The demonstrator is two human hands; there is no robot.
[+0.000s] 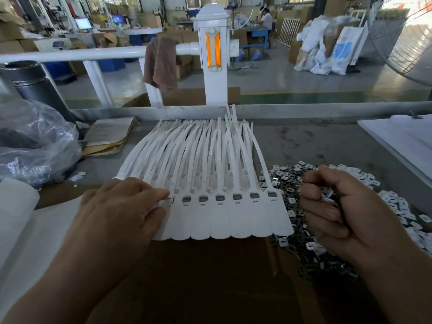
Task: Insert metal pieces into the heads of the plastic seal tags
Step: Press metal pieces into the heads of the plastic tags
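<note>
The tags [222, 218] lie side by side on the table [304, 141], heads [237, 197] toward the person. Seven heads in view seem to carry a grey insert already, so that stretch looks done. The left hand [121, 206] presses flat on the row's left end, hiding the heads there. The right hand [332, 211] curls round a few pieces [328, 194] above the pile [301, 251]; how many is unclear.

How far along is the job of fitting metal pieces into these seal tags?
Apparently done: the uncovered tag heads each show a grey insert. In hand: the right hand pinches metal pieces above the pile; the left hand presses the row flat. Left: heads beneath the left hand cannot be judged.
</note>
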